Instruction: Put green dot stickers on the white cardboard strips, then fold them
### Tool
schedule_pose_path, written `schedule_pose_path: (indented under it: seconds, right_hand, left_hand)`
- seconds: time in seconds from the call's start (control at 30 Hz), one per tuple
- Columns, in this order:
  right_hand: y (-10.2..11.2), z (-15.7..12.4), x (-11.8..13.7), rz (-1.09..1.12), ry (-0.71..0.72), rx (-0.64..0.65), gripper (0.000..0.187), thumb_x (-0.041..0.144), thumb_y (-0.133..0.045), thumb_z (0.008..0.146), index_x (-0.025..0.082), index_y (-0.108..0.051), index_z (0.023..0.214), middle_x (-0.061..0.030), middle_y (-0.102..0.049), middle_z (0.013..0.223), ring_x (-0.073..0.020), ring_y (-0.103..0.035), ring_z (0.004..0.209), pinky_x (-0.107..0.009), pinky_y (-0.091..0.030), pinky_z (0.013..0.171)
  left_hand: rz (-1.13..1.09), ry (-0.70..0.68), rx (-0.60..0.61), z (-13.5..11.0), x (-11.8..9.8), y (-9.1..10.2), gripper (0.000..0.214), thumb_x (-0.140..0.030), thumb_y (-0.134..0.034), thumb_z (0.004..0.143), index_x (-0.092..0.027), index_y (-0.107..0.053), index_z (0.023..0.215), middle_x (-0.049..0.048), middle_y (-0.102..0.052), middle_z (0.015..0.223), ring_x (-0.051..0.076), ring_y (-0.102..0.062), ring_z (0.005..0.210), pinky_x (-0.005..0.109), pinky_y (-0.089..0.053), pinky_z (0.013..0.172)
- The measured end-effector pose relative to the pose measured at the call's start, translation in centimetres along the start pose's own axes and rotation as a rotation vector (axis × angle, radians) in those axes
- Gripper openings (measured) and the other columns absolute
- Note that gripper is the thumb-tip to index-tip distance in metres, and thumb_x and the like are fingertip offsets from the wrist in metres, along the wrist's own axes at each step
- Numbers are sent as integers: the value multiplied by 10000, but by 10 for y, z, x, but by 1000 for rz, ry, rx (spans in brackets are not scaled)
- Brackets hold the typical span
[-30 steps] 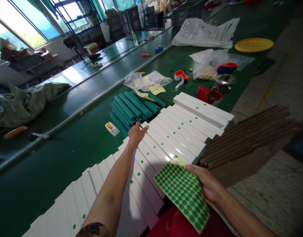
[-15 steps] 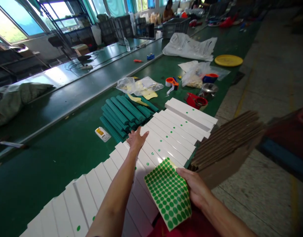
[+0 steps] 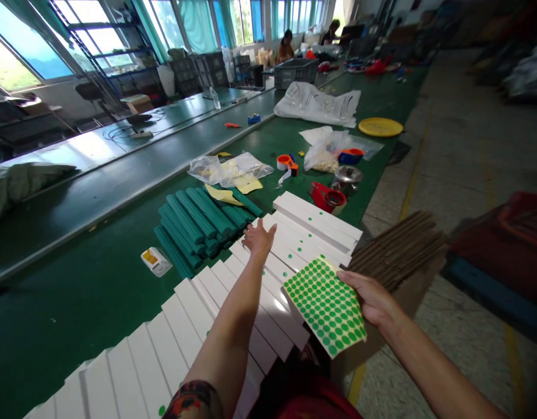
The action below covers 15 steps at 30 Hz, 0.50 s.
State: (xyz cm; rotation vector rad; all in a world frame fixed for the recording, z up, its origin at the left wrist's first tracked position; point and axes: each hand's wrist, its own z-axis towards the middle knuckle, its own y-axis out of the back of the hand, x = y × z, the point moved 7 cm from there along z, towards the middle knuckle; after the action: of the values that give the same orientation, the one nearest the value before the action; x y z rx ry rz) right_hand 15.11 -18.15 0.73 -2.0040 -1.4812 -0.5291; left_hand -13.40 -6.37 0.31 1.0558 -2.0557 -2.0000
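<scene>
A sheet of round green stickers [image 3: 327, 305] is held at its right edge by my right hand [image 3: 371, 297], the thumb on top. My left hand [image 3: 258, 237] rests with fingers spread on a long row of overlapping flat white boxes [image 3: 155, 349]. Single green dots sit on several of these boxes. Just beyond my left hand lies a stack of dark green ribbed tubes [image 3: 198, 224], with a yellow paper piece [image 3: 225, 195] on top.
A red tape dispenser [image 3: 327, 196], an orange tape dispenser [image 3: 288, 164], plastic bags [image 3: 231, 169] and a yellow round lid [image 3: 381, 127] lie farther along the green table [image 3: 98, 279]. Flattened cardboard [image 3: 399, 250] stands at the right. People sit at the far end.
My left hand has moved farther along the row of white boxes, fingers still spread. The sticker sheet in my right hand has shifted forward and right. The camera view has tilted up.
</scene>
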Motion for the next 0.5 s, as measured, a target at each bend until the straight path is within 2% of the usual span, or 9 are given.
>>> schedule_pose_path:
  seconds: [0.1, 0.2, 0.37, 0.43, 0.5]
  right_hand:
    - [12, 20, 34, 2, 62, -35, 47, 90, -691, 721, 137, -691, 720, -92, -736, 642, -229, -701, 596, -346, -584, 649]
    - [16, 37, 55, 3, 88, -37, 51, 91, -681, 728, 142, -681, 731, -88, -735, 639, -233, -699, 595, -358, -585, 653]
    - [22, 51, 61, -7, 68, -25, 27, 118, -690, 718, 130, -683, 741, -120, -737, 663, -270, -713, 654, -394, -587, 686]
    - [30, 47, 58, -2, 65, -33, 35, 117, -688, 716, 126, -692, 750, -121, -740, 673, -265, -712, 656, -389, -587, 692]
    - [40, 35, 54, 4, 99, -87, 50, 116, -698, 705, 137, -700, 751, -101, -742, 676, -239, -703, 633, -357, -583, 676]
  left_hand:
    - [-29, 16, -13, 17, -27, -6, 651, -694, -442, 806, -310, -502, 1327, 188, -503, 1283, 403, -439, 1185, 578, -411, 864]
    - [-36, 16, -25, 30, -45, -12, 636, -676, -448, 814, -300, -498, 1324, 189, -510, 1274, 398, -444, 1186, 572, -402, 877]
    - [-47, -5, 12, 45, -61, -17, 659, -684, -469, 802, -308, -478, 1343, 185, -497, 1307, 406, -442, 1205, 592, -383, 905]
    - [-51, -25, 28, 42, -63, -12, 692, -684, -469, 805, -295, -444, 1377, 187, -484, 1337, 405, -429, 1225, 592, -376, 926]
    - [-54, -100, -25, 30, -64, 1, 714, -651, -487, 819, -264, -403, 1413, 191, -428, 1408, 405, -373, 1282, 604, -348, 968]
